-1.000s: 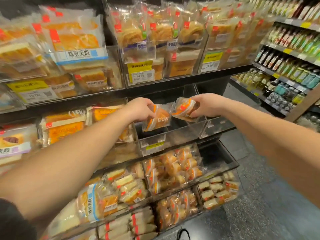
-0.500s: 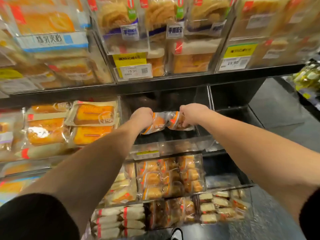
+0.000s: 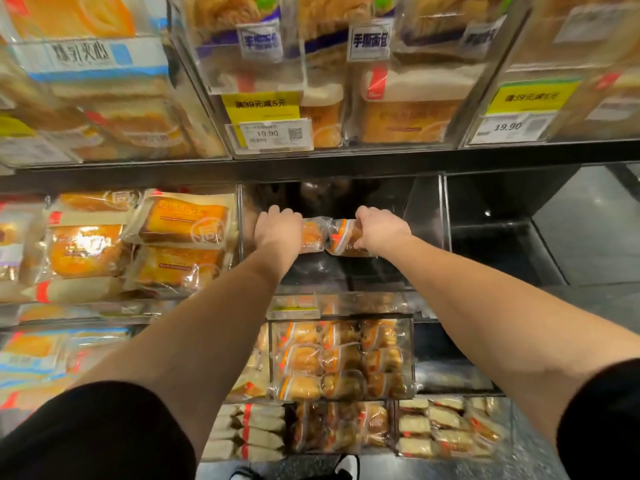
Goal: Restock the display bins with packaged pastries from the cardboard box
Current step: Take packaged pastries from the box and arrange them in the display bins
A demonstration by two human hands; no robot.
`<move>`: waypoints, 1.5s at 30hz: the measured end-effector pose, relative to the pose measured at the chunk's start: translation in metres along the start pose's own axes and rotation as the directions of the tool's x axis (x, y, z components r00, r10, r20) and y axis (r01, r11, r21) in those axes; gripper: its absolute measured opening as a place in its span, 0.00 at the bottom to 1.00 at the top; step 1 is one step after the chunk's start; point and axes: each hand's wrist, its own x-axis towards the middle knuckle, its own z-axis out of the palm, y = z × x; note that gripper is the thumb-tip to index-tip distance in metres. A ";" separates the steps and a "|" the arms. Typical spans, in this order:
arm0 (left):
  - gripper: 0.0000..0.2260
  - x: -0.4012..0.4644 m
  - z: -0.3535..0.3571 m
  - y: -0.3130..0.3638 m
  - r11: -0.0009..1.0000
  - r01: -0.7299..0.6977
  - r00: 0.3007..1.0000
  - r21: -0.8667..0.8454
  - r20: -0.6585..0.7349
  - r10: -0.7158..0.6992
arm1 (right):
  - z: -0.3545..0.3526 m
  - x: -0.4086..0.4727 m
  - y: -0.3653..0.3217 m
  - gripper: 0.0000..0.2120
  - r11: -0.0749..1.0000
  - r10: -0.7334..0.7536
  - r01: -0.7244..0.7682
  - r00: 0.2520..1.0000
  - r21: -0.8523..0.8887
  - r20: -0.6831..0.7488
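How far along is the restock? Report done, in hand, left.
Done: the lower clear bin looks full. In hand: left hand and right hand each hold a packaged pastry inside the middle bin. Left: that bin looks otherwise bare.

Both arms are bare from the wrist up to just below the elbow, where short black sleeves begin; the left sleeve (image 3: pixel 100 434) fills the lower corner behind the left hand (image 3: pixel 278 228) as a broad, plain dark shape, and the right sleeve (image 3: pixel 602 424) shows as a narrower black edge behind the right hand (image 3: pixel 381 230). No watch, ring or glove shows on either hand or wrist. Far below the hands, a black and white shoe (image 3: pixel 346 467) shows.
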 end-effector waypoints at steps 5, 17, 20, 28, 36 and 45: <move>0.20 -0.002 0.002 0.005 0.996 0.062 0.988 0.066 -0.143 -0.052 | 0.003 0.006 0.001 0.30 0.999 -0.019 0.020 0.999 0.039 -0.028; 0.19 -0.005 0.008 0.014 0.851 0.286 0.952 -0.440 0.231 -0.200 | 0.011 0.017 -0.010 0.25 0.981 -0.126 0.096 0.976 -0.171 -0.178; 0.25 -0.003 0.006 0.012 0.795 0.379 0.921 -0.474 0.275 -0.275 | 0.014 0.020 -0.017 0.27 0.972 -0.157 0.116 0.967 -0.205 -0.201; 0.28 -0.002 0.006 0.010 0.795 0.395 0.908 -0.460 0.328 -0.261 | 0.014 0.015 -0.020 0.23 0.915 -0.252 0.123 0.918 -0.384 -0.307; 0.29 -0.005 -0.005 0.010 0.821 0.372 0.904 -0.432 0.372 -0.213 | 0.017 0.009 -0.025 0.15 0.981 0.021 -0.050 0.988 -0.189 -0.153; 0.18 -0.017 -0.011 0.012 0.815 0.260 0.952 -0.518 0.278 -0.127 | 0.005 -0.003 -0.009 0.17 0.997 0.014 -0.016 0.999 0.075 0.033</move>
